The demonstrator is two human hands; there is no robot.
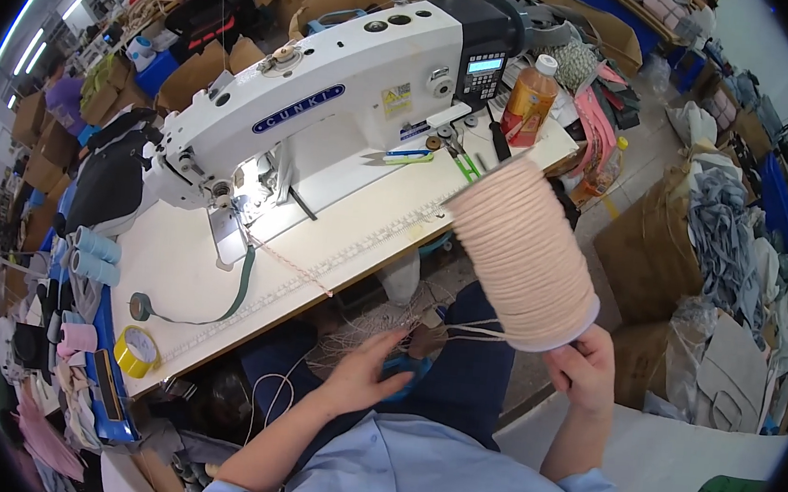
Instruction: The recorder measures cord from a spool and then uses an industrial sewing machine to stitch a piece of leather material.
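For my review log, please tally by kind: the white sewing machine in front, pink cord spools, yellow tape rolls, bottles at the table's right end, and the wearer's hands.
Sewing machine: 1
Pink cord spool: 1
Yellow tape roll: 1
White-capped bottle plus yellow-capped bottle: 2
Left hand plus right hand: 2
Total: 7

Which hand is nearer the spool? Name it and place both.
Right. The right hand holds the spool at its lower end; the left hand is apart from it, to its lower left.
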